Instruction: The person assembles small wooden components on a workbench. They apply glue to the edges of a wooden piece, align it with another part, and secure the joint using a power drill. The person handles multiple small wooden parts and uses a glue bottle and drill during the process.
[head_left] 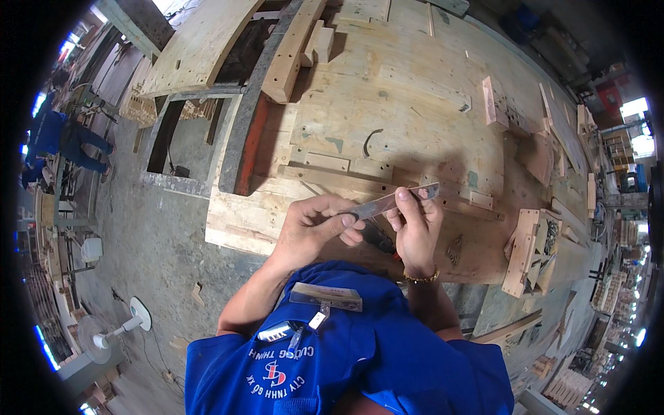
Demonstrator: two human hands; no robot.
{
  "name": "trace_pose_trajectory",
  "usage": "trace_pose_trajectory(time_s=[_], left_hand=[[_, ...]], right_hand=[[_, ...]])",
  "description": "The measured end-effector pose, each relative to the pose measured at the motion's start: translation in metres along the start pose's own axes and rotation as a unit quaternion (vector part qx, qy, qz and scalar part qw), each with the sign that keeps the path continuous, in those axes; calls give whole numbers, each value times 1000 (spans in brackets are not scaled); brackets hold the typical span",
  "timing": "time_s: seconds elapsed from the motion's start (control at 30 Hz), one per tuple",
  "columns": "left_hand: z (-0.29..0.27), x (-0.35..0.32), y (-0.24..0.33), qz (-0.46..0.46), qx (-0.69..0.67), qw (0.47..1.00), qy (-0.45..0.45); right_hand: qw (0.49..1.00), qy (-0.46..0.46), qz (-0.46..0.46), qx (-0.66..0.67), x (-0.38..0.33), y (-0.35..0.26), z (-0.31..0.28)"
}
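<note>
I hold a thin, flat metal strip (379, 207) between both hands, just in front of my chest and over the near edge of the wooden workbench (415, 76). My left hand (312, 225) pinches one end with thumb and fingers. Near the other end my right hand (418, 225) grips it, thumb on top, and the tip sticks out past the fingers. The strip tilts slightly, its right end farther from me. Behind it on the bench lies a long wooden batten (339, 178). Something dark below the strip is partly hidden by my hands.
A divided wooden box (523, 252) with small metal pieces stands at the bench's right. A dark curved piece (372, 142) and a notched wooden block (494, 104) lie farther back. Left are a grey-and-orange beam (253, 145), a fan (140, 313) and a person in blue (48, 131).
</note>
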State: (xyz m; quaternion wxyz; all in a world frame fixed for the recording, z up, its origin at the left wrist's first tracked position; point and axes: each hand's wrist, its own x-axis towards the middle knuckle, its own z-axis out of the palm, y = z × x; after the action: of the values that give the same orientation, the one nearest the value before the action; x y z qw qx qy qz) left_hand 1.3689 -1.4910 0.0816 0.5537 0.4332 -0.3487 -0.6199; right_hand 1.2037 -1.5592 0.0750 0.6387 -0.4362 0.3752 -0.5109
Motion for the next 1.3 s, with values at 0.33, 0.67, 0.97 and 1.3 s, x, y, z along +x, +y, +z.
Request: trace_pose_trajectory(time_s=[0.33, 0.67, 0.97, 1.3], left_hand=[[-5, 2, 2, -21, 44, 997, -61], [5, 8, -2, -96, 133, 981, -107], [-3, 13, -8, -77, 84, 985, -132], [1, 10, -9, 9, 128, 980, -153]], right_hand=[[999, -26, -5, -31, 3, 2, -7], [993, -57, 30, -98, 5, 2, -10], [996, -34, -5, -76, 10, 0, -13], [994, -16, 44, -99, 10, 4, -9]])
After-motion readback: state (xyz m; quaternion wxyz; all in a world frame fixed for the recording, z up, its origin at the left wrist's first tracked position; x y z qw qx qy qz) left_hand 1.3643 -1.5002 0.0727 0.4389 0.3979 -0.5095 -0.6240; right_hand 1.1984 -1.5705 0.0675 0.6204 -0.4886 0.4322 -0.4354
